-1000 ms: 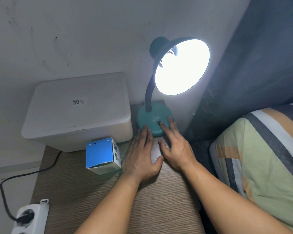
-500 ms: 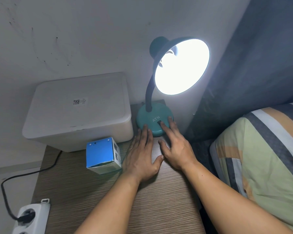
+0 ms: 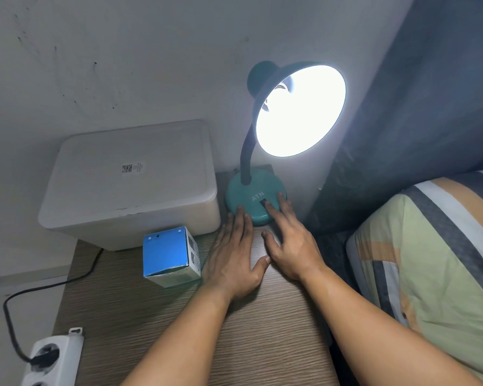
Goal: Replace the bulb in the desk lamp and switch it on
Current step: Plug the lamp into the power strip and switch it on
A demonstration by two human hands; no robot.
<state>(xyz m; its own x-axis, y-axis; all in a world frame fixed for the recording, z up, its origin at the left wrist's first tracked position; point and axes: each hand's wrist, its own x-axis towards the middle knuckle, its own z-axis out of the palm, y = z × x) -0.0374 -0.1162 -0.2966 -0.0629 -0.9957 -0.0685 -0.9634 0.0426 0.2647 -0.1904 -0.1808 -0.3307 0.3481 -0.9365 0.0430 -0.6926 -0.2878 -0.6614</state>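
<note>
A teal desk lamp stands at the back of the wooden table, its round base [image 3: 246,195] marked ATN. Its shade [image 3: 300,108] glows bright white, and the bulb inside is lost in the glare. My right hand [image 3: 289,240] lies flat with straight fingers; the index fingertip rests on the black switch [image 3: 263,202] on the base. My left hand [image 3: 232,254] lies flat on the table, its fingertips touching the front edge of the base. A blue and white bulb box [image 3: 169,256] sits just left of my left hand.
A white lidded storage box [image 3: 129,179] fills the back left of the table [image 3: 262,330]. A white power strip [image 3: 53,360] with a black cable plugged in lies at the lower left. A striped pillow [image 3: 430,260] and dark headboard [image 3: 418,87] are on the right.
</note>
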